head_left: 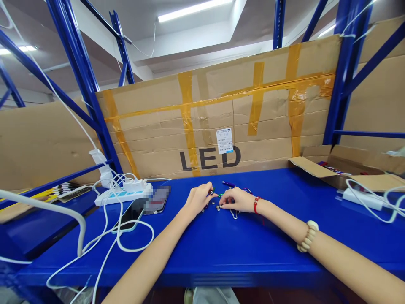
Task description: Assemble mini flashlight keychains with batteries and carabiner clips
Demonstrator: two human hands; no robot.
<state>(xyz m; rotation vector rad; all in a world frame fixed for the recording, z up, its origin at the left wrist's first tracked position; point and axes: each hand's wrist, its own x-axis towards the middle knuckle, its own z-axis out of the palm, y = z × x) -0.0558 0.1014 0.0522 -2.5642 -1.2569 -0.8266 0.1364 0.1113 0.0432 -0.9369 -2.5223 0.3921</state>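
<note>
My left hand (198,197) rests on the blue shelf top (221,245), fingers curled in a pinch on a small dark and green piece too small to name. My right hand (236,199), with a red string at the wrist, lies beside it, fingertips pressed down on small metal bits (218,207) on the surface. A purple pen-like piece (228,184) lies just behind the hands. A thin wire clip (234,214) pokes out under my right hand. A beaded bracelet sits further up my right forearm.
A white power strip (123,193) with trailing white cables stands at the left, with two phones (131,214) next to it. A large cardboard sheet marked LED (221,126) walls off the back. An open carton (341,169) and a white adapter (360,198) sit at the right.
</note>
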